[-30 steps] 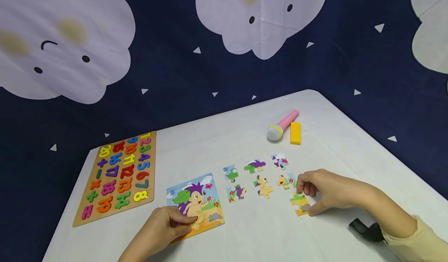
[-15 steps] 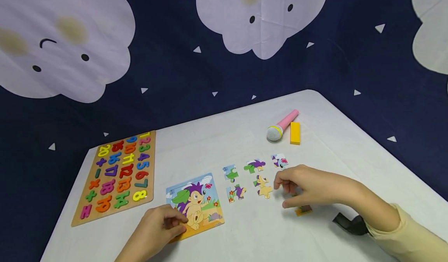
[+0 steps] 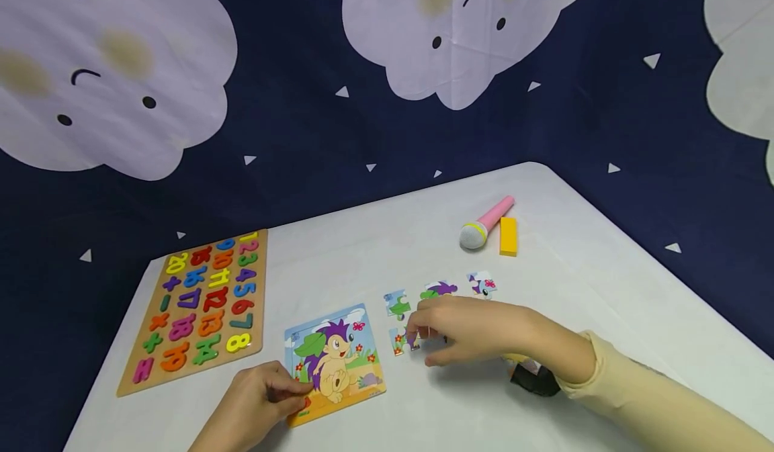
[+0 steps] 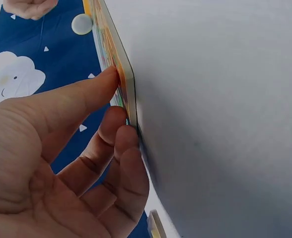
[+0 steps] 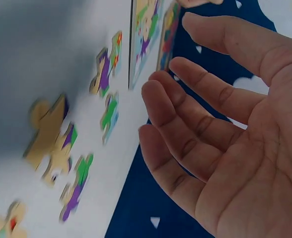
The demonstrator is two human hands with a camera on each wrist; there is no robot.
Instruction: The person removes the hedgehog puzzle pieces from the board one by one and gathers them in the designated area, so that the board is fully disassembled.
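Note:
My left hand (image 3: 256,391) holds the lower left corner of a square picture puzzle board (image 3: 341,365) showing a purple-haired hedgehog. Its thumb and bent fingers meet the board's edge in the left wrist view. Over the loose puzzle pieces hovers my right hand (image 3: 471,328), fingers relaxed and apart, palm bare in the right wrist view. Closest to its fingertips is a piece with red flowers (image 3: 397,340). A green leaf piece (image 3: 396,302) and a butterfly piece (image 3: 482,284) lie farther back. The hand and forearm hide several pieces in the head view; some show in the right wrist view, including a tan body piece (image 5: 46,139).
On the left lies a wooden number board (image 3: 261,291) with coloured numerals and signs. A pink toy microphone (image 3: 497,213) and a yellow block (image 3: 508,237) are at the back right. Something black (image 3: 537,379) shows beneath the right forearm. A dark blue cloud-patterned cloth (image 3: 290,103) hangs behind the table.
My right hand has left the pieces at the right and swept left across the rows toward the flower piece. My left hand has slid slightly left, toward the board's corner.

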